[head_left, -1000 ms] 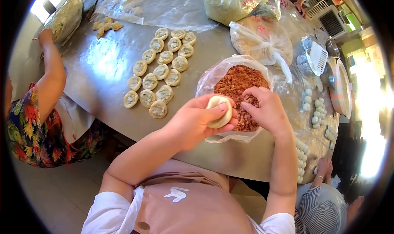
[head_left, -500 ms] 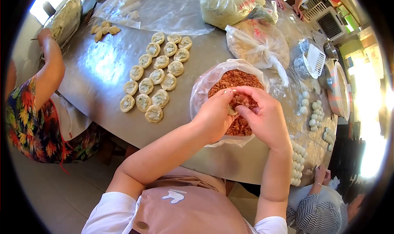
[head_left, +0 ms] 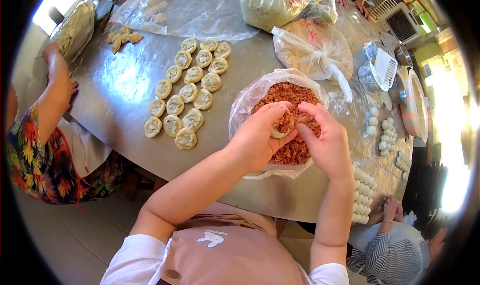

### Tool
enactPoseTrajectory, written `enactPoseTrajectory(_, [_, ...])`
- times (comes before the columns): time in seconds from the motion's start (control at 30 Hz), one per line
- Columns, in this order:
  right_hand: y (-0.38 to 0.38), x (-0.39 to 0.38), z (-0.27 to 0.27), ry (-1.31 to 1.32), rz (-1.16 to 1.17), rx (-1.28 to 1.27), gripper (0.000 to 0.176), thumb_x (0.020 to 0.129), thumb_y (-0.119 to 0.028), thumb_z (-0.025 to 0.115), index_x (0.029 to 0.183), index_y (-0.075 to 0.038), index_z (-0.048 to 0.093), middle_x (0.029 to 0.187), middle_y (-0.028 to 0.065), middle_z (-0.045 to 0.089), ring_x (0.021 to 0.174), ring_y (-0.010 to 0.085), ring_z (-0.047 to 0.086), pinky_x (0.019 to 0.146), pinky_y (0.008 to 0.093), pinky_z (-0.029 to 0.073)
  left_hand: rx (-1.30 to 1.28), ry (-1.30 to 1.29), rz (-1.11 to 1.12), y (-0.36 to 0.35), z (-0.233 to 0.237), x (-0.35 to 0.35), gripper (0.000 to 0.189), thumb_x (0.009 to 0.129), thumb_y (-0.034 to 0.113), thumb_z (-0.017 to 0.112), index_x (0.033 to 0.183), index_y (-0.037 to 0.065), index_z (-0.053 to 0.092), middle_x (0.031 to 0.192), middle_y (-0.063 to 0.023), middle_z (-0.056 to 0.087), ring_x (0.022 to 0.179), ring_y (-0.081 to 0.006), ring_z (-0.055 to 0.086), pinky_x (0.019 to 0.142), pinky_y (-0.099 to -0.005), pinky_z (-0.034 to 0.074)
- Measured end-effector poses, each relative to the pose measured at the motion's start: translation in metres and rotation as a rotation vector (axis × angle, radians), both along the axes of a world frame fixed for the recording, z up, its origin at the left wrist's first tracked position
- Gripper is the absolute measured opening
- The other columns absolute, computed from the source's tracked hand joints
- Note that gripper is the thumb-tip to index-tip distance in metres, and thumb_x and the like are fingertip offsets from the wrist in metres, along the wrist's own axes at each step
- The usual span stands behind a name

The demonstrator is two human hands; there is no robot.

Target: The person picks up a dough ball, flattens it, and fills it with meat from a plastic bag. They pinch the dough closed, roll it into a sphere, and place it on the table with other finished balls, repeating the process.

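Note:
Over the bag of red-brown minced filling [head_left: 295, 152], my left hand [head_left: 257, 140] is closed around a small dough wrapper [head_left: 281, 131] with red filling heaped in it. My right hand [head_left: 330, 142] is close beside it, its thumb tip by the wrapper's right edge and its index finger spread away from the thumb. The other right fingers are partly hidden. The clear plastic bag [head_left: 241, 112] stands with its mouth wide, its rim spread around the filling. To the left, several round dough pieces with pale filling [head_left: 188, 93] lie in rows on the metal table [head_left: 145, 130].
Tied bags of filling [head_left: 315, 47] and a greenish bag [head_left: 272, 7] stand behind. White dough balls [head_left: 363, 195] lie at right, near a white basket [head_left: 385, 70]. Dough scraps [head_left: 123, 37] lie far left. Other people's hands are at the left, back and lower right.
My right index finger and thumb have spread apart and moved right from the wrapper. More of the wrapper and its filling now shows in my left hand.

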State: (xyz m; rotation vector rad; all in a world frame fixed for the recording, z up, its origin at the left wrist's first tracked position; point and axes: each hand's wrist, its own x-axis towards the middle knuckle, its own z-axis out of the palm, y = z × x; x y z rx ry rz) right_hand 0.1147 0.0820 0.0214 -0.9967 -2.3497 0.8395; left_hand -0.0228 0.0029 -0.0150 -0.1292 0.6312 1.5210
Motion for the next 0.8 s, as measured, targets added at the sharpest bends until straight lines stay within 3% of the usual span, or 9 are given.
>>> enactPoseTrajectory(0.07, [-0.002,0.003,-0.003,-0.054,0.029,0.243,0.031,0.078,-0.007,0.073,0.107,-0.004,0.064,0.102,0.01,0.068,0.103,0.0257,0.061,0.089,0.0351,0.048,0.012,-0.014,-0.002,0.0,0.001,-0.001,0.023,0.098,0.015,0.048,0.119,0.007,0.052,0.113,-0.0044,0.057,0.106,-0.0158,0.056,0.096,-0.0368,0.048])
enactPoseTrajectory(0.17, [-0.015,0.001,0.006,0.038,-0.001,0.155,0.027,0.075,-0.009,0.075,0.1,-0.006,0.066,0.091,0.008,0.067,0.096,0.0259,0.059,0.085,0.0364,0.047,0.013,0.011,-0.014,-0.001,0.003,0.001,0.022,0.099,0.015,0.047,0.119,0.007,0.052,0.11,-0.0039,0.057,0.103,-0.0153,0.056,0.091,-0.0353,0.049])
enactPoseTrajectory(0.3, [-0.021,-0.007,-0.007,0.089,0.013,0.266,0.019,0.072,-0.006,0.075,0.09,-0.006,0.068,0.079,0.0064,0.063,0.081,0.0259,0.056,0.075,0.0352,0.046,-0.036,0.076,-0.037,0.001,-0.002,0.008,0.019,0.1,0.016,0.047,0.117,0.009,0.053,0.106,-0.0044,0.057,0.098,-0.0147,0.057,0.083,-0.0327,0.05])
enactPoseTrajectory(0.5, [-0.032,-0.012,-0.016,0.106,-0.043,0.269,0.02,0.072,-0.005,0.075,0.091,-0.005,0.068,0.083,0.0071,0.066,0.086,0.0247,0.059,0.078,0.0346,0.047,0.01,0.074,-0.043,-0.003,-0.004,0.008,0.018,0.1,0.015,0.046,0.116,0.009,0.052,0.105,-0.0062,0.057,0.094,-0.0169,0.058,0.08,-0.0326,0.052])
enactPoseTrajectory(0.6, [-0.029,0.003,-0.01,0.27,-0.013,0.094,0.038,0.077,-0.021,0.077,0.107,-0.002,0.065,0.101,0.01,0.067,0.103,0.0272,0.058,0.088,0.0374,0.046,0.038,0.014,-0.06,-0.006,0.011,0.004,0.024,0.1,0.019,0.047,0.122,0.01,0.05,0.107,-0.0041,0.057,0.092,-0.0141,0.057,0.077,-0.0297,0.05])
enactPoseTrajectory(0.7, [-0.023,0.009,-0.011,0.117,0.066,0.352,0.07,0.078,-0.044,0.072,0.127,0.001,0.052,0.123,0.0128,0.059,0.12,0.0334,0.05,0.101,0.0438,0.038,0.079,-0.062,-0.14,-0.008,0.023,0.0,0.03,0.1,0.022,0.046,0.128,0.011,0.049,0.113,-0.0029,0.057,0.095,-0.0129,0.056,0.075,-0.0271,0.048])
enactPoseTrajectory(0.8, [-0.017,0.01,-0.034,0.018,0.16,0.432,0.091,0.076,-0.059,0.065,0.139,0.001,0.038,0.137,0.015,0.048,0.128,0.0399,0.041,0.107,0.0494,0.028,0.159,-0.04,-0.212,-0.009,0.013,0.006,0.033,0.101,0.023,0.043,0.13,0.01,0.049,0.118,-0.0021,0.057,0.097,-0.012,0.057,0.073,-0.0254,0.047])
